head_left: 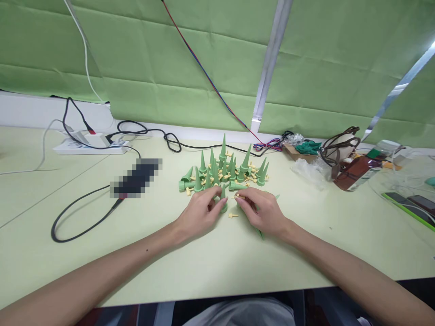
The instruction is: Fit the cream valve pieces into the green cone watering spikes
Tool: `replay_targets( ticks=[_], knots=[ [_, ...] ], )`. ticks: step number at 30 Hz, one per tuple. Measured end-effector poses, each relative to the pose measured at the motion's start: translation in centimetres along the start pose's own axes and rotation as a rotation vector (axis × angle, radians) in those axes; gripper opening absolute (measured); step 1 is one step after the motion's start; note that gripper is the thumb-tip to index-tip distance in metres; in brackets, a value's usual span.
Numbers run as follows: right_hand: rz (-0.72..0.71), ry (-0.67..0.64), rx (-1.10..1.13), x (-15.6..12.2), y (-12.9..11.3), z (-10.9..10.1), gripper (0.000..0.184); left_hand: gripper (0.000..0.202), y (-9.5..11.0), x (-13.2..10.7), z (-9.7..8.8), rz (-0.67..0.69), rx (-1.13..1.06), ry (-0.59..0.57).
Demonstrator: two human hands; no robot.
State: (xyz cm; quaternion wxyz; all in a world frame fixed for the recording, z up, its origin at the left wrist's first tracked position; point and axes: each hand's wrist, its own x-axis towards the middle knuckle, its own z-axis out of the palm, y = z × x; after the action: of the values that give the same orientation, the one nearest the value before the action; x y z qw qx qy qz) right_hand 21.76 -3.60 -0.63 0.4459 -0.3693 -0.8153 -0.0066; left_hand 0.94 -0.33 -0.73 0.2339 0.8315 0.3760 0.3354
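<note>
A cluster of several green plastic cone spikes (224,170) stands on the pale green table (217,253), mixed with small cream-coloured plugs (253,174). My left hand (200,213) is closed around one green cone (223,199) just in front of the cluster. My right hand (261,210) pinches a small cream plug (239,196) beside that cone and also holds other green spikes, whose tips show at its right and below it. Another cream plug (233,215) lies on the table between my hands.
A white power strip (90,145) with black cables lies at back left, and a blurred dark device (136,177) with a looped cable is left of the cluster. A brown bag (350,170), plastic wrap, and phones (413,203) crowd the right. Green fabric hangs behind.
</note>
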Motion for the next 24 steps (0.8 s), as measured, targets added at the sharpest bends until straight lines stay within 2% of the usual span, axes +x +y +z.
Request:
replay_targets(
  ticks=[4, 7, 18, 24],
  knots=[
    [0.0, -0.06, 0.024, -0.17, 0.09, 0.06, 0.011, 0.022, 0.42, -0.01, -0.1, -0.057, -0.111, 0.004],
    [0.009, -0.115, 0.034, -0.26, 0.15, 0.09, 0.012, 0.023, 0.47, -0.07, -0.06, -0.044, -0.147, 0.016],
    [0.019, -0.228, 0.049, -0.42, 0.37, 0.19, 0.014, 0.02, 0.39, -0.3, -0.02, 0.025, -0.119, 0.063],
    [0.003, -0.238, 0.047, -0.34, 0.28, 0.22, 0.015, 0.02, 0.38, -0.39, 0.03, 0.035, -0.124, 0.06]
  ],
)
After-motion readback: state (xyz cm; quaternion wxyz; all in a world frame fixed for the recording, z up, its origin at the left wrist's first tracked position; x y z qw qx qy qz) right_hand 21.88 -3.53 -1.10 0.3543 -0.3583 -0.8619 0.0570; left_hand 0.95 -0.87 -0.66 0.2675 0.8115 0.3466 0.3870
